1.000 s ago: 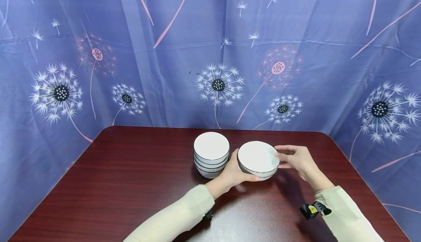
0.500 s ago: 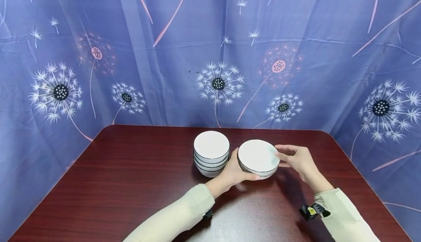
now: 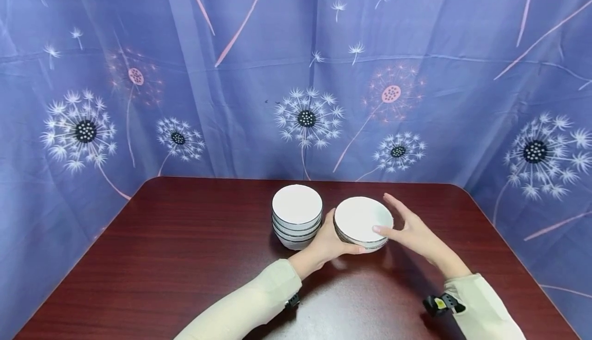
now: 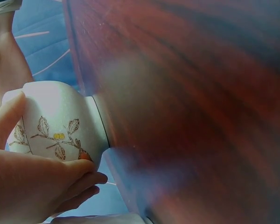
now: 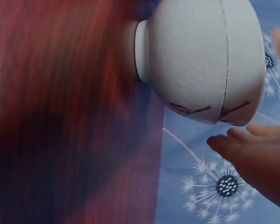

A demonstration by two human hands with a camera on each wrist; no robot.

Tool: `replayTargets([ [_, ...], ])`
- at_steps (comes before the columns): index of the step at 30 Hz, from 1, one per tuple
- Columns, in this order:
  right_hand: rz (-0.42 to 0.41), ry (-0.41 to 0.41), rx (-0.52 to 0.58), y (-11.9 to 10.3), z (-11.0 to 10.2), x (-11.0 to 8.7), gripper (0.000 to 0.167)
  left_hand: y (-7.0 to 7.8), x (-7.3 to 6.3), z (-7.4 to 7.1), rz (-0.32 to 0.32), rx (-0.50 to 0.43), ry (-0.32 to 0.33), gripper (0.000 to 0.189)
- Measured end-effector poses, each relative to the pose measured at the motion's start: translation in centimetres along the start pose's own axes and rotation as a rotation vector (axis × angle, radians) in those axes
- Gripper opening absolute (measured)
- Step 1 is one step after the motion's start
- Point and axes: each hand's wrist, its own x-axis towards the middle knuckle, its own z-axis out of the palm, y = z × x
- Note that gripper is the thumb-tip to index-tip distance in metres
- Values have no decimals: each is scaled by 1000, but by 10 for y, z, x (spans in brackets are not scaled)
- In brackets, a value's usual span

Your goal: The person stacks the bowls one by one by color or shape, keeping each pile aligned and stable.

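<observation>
Two nested white bowls (image 3: 363, 221) stand right of the table's middle, one inside the other. Brown leaf sprigs and yellow berries decorate the outer wall of the lower bowl (image 4: 60, 126) in the left wrist view. My left hand (image 3: 327, 242) grips the pair from the left, thumb at the front and fingers round the side. My right hand (image 3: 413, 232) is spread at their right, the thumb over the near rim in the head view. A gap shows between the right fingers (image 5: 238, 144) and the bowls in the right wrist view.
A stack of several white bowls (image 3: 297, 211) stands just left of my left hand. The dark red wooden table (image 3: 185, 242) ends at the back against a blue curtain (image 3: 240, 98) with dandelion prints. Black wrist cameras sit at both sleeves.
My right hand has let go of the bowls' right rim, and its fingers have spread apart. The left hand and the bowls have stayed in place.
</observation>
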Motion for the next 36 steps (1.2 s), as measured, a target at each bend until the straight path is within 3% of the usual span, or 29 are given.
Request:
replayTargets([
  [3,-61,-40,-75,0,5,2,104,0,0,-1,2,-2,-2,115],
  [7,-78,-47,-138,3,11,3,115,0,-1,0,5,-1,-9,115],
  [22,-109,33,-105,17,19,3,110,0,0,-1,9,-8,-2,114],
  [36,-125,35,-191,17,16,3,111,-1,0,0,4,-21,-7,114],
])
